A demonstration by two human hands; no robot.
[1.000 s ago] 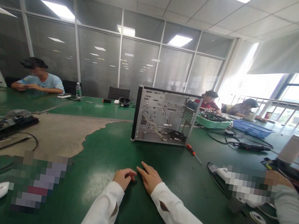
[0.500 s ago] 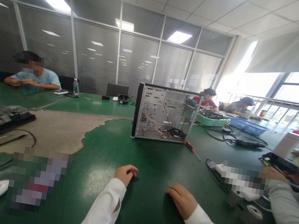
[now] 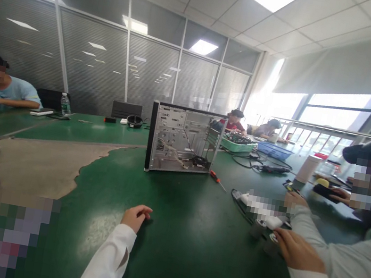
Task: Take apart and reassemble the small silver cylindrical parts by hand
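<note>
My left hand (image 3: pixel 136 217) rests on the green table, fingers loosely bent and nothing in them. At the right, my right hand (image 3: pixel 300 251) reaches over a short grey cylinder (image 3: pixel 271 244), with its fingertips at the light top. Its fingers look stretched, and I cannot tell whether they touch it. A second grey cylinder (image 3: pixel 258 229) stands just beyond, by a white power strip (image 3: pixel 274 222) that is partly blurred out. Ahead stands an open computer case (image 3: pixel 184 143) with cables inside. An orange-handled screwdriver (image 3: pixel 214 177) lies at its right corner.
A co-worker's grey sleeve (image 3: pixel 311 230) is close beside my right hand; that person holds a dark object (image 3: pixel 327 192). Green (image 3: pixel 238 146) and blue baskets (image 3: pixel 274 150) stand farther back. Bare brown board (image 3: pixel 33 165) shows through the torn green cover at the left.
My right hand has moved right, from the table in front of me to the grey cylinder. The view has turned right, bringing the co-worker's head into sight. My left hand stays on the table.
</note>
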